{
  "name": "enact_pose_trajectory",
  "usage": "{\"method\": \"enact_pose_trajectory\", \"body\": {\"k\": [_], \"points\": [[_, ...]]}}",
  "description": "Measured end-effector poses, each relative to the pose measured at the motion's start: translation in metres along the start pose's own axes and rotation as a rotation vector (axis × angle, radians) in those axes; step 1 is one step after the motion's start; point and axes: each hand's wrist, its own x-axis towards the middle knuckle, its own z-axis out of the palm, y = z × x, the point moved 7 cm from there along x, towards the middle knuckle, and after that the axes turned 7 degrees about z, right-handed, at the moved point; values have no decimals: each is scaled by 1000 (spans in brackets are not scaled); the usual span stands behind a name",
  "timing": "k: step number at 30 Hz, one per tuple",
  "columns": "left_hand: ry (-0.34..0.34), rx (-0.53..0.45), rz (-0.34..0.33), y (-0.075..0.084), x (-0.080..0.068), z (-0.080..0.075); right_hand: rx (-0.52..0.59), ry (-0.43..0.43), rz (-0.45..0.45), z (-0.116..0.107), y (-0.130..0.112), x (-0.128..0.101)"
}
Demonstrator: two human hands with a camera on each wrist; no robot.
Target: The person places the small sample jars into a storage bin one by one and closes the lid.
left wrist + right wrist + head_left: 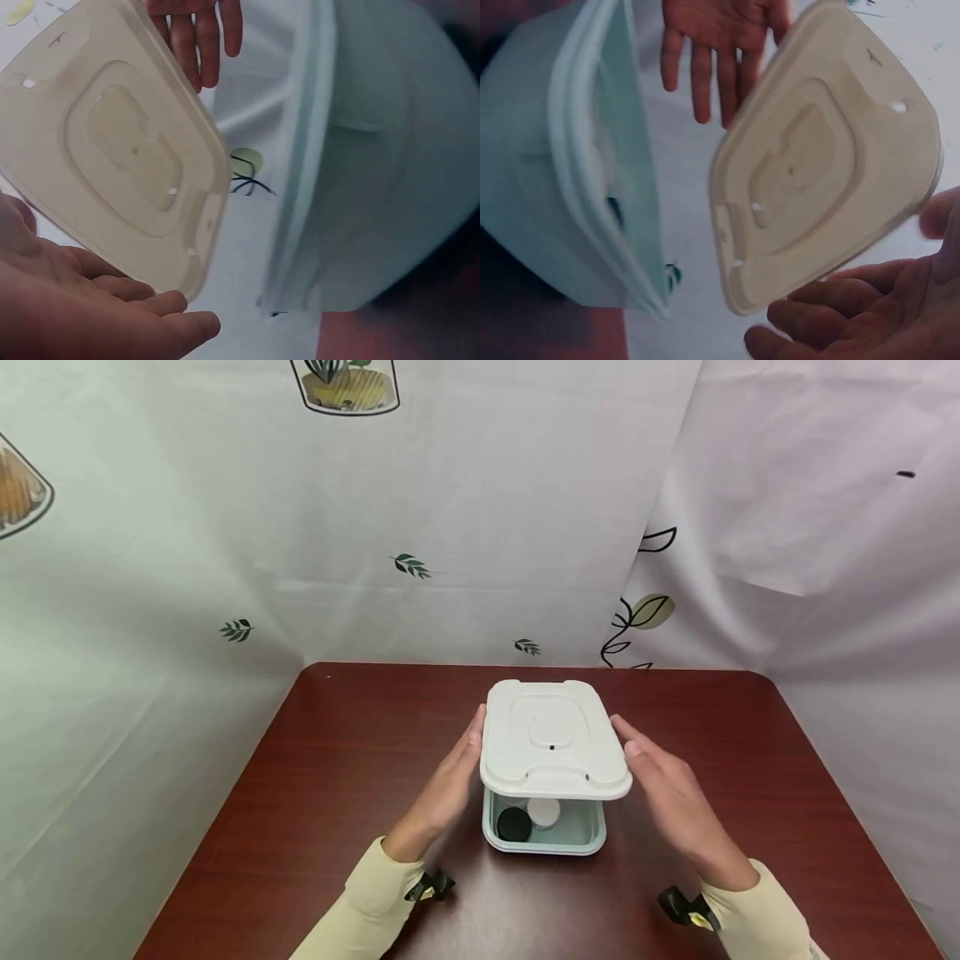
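Note:
A white plastic lid is held level above a pale green box, carried between two hands. My left hand presses its left edge with fairly straight fingers. On the opposite edge my right hand does the same, fingers stretched out along the side. In the wrist views the lid's underside is clear of the box rim. Inside the box, at its near left, a round black thing sits beside a round white thing. The lid hides the box's far part in the head view.
The box stands on a dark red-brown table with rounded far corners. Behind and beside it hangs a pale cloth printed with leaves and plants. A small black device is strapped at the left wrist, another black device at the right.

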Motion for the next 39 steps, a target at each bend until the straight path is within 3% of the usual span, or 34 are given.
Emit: {"method": "enact_pose_trajectory", "body": {"k": [5,13,22,39], "points": [[-60,85,30,-14,-5,6,-66,-11,-53,18,14,-11],[-127,275,8,-41,-17,7,-144,-59,-103,47,33,-25],[-171,485,31,-55,-25,11,-272,-51,-106,63,51,-33],[-198,596,43,-63,-30,13,-463,-7,-108,72,57,-37]]}}
